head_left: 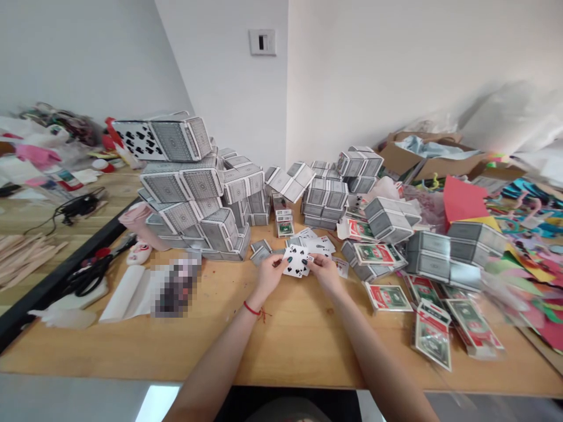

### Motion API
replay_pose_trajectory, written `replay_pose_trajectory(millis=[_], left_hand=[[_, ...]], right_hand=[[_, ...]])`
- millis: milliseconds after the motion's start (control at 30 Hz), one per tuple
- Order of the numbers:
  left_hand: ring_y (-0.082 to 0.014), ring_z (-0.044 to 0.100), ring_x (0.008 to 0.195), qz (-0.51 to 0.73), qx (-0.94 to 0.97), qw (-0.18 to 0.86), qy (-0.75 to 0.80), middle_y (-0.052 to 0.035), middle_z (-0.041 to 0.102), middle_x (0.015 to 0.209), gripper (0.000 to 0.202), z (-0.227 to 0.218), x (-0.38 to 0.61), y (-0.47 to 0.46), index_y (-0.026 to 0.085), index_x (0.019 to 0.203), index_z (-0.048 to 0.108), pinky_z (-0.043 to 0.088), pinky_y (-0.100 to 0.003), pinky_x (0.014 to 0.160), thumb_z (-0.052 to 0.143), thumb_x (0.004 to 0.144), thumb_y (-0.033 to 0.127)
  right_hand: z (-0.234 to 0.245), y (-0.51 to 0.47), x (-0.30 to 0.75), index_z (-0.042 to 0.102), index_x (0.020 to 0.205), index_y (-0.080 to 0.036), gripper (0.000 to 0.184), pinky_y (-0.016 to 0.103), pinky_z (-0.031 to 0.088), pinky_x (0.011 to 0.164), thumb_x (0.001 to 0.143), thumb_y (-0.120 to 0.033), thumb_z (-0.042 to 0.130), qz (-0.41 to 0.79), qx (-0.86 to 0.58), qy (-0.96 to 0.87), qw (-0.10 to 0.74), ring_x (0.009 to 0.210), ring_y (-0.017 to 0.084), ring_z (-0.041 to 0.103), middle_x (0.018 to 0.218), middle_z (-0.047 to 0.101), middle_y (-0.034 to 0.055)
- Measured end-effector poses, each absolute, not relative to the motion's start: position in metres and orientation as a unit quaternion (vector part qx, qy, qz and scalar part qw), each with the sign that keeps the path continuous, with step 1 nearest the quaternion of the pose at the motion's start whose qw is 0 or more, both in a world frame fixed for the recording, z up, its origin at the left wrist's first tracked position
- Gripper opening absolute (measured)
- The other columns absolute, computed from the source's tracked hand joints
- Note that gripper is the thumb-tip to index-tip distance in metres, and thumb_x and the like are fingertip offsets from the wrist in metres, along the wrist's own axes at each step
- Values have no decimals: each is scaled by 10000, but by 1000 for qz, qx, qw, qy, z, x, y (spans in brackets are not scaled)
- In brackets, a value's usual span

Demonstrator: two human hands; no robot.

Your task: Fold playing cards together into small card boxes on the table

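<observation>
My left hand and my right hand meet over the middle of the wooden table. Together they pinch a playing card with black spade pips, face up, the left hand at its left edge and the right at its right edge. More loose cards lie just beyond the hands. A red string bracelet circles my left wrist. Folded boxes made of playing cards are stacked behind the hands.
More card boxes and red card packs spread to the right. Coloured paper scraps and a cardboard box sit at far right. Scissors and white paper lie to the left.
</observation>
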State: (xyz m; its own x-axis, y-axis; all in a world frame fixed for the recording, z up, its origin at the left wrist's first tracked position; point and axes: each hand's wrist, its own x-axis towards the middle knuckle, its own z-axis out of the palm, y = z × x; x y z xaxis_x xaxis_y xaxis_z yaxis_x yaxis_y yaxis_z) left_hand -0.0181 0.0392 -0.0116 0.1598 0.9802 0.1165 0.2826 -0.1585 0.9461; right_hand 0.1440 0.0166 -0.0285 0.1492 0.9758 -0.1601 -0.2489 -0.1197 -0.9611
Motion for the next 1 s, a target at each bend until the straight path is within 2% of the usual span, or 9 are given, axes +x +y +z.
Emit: replay_pose_trajectory(millis=[133, 300, 433, 633, 833, 1000], left_hand=[[-115, 512, 573, 428, 596, 453, 506, -25, 616, 653, 218, -16, -20, 41, 128, 719, 637, 396, -213, 512, 581, 646, 326], [-119, 539, 594, 434, 581, 486, 488, -32, 629, 685, 244, -18, -21, 42, 127, 818, 627, 422, -217, 534, 589, 633, 282], [-119, 548, 608, 436, 585, 473, 495, -28, 622, 684, 150, -18, -22, 42, 131, 699, 597, 434, -222, 551, 566, 648, 270], [-114, 548, 561, 429, 571, 484, 505, -1, 593, 615, 154, -21, -25, 43, 135, 665, 558, 426, -218, 516, 566, 644, 287], [-116, 542, 539, 419, 565, 489, 515, -8, 613, 619, 284, -23, -30, 48, 137, 858, 604, 396, -209, 475, 599, 612, 277], [-98, 510, 491, 411, 582, 477, 515, 5, 587, 562, 148, -21, -29, 47, 133, 656, 590, 355, -192, 442, 582, 615, 275]], right_hand=[[-31, 17, 144, 610, 756, -149, 384, 303, 480, 586, 514, -434, 704, 561, -517, -351, 543, 620, 187, 604, 664, 657, 47], [-30, 16, 145, 609, 709, -150, 365, 306, 479, 586, 522, -453, 689, 548, -531, -377, 525, 586, 181, 598, 664, 662, 47], [-27, 15, 144, 616, 733, -152, 359, 316, 489, 617, 524, -433, 694, 562, -526, -377, 515, 604, 183, 609, 671, 665, 46], [-24, 12, 140, 604, 674, -160, 314, 335, 507, 610, 528, -421, 697, 593, -509, -372, 501, 600, 190, 620, 646, 660, 42], [-30, 14, 141, 602, 668, -174, 292, 324, 497, 595, 520, -406, 699, 584, -514, -380, 500, 582, 186, 621, 623, 661, 22], [-27, 13, 140, 609, 686, -172, 290, 347, 496, 631, 512, -380, 713, 592, -502, -382, 502, 594, 201, 628, 638, 669, 33]])
